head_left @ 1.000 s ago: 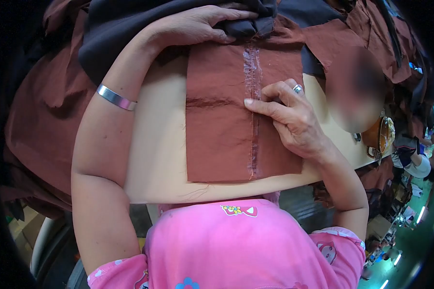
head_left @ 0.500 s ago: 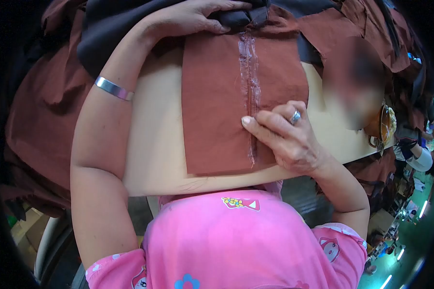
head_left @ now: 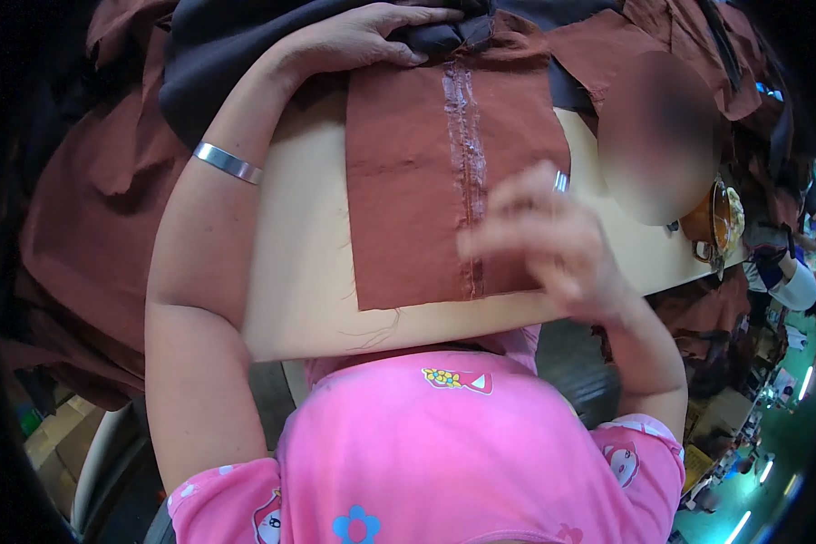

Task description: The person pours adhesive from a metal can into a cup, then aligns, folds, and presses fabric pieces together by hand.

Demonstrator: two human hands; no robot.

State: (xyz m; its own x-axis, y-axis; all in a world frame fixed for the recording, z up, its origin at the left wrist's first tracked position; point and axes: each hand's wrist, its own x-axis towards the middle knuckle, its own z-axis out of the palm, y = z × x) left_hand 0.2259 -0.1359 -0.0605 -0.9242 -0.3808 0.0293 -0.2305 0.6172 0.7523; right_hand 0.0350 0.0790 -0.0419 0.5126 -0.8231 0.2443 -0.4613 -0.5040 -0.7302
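Note:
A brown fabric panel [head_left: 399,208] lies flat on the pale tabletop, with a seam [head_left: 465,154] streaked with whitish marks running down its length. My left hand [head_left: 376,36] rests at the panel's far edge on dark fabric [head_left: 236,54], thumb apart and fingers stretched out. Over the lower right part of the panel is my right hand [head_left: 558,245], wearing a ring and smeared by motion. Whether its fingertips touch the cloth or hold anything does not show clearly. Loose threads [head_left: 376,335] lie near the table's front edge.
Brown cloth [head_left: 91,245] is heaped at the left, with more brown cloth [head_left: 671,36] at the far right. An amber cup [head_left: 712,222] stands on the table's right side, near a blurred round patch. Another person [head_left: 789,276] is beyond it.
My right hand has blurred with motion from a clear pinched pose beside the seam. The view has shifted slightly, and loose threads show more plainly below the panel. My left hand stays on the cloth.

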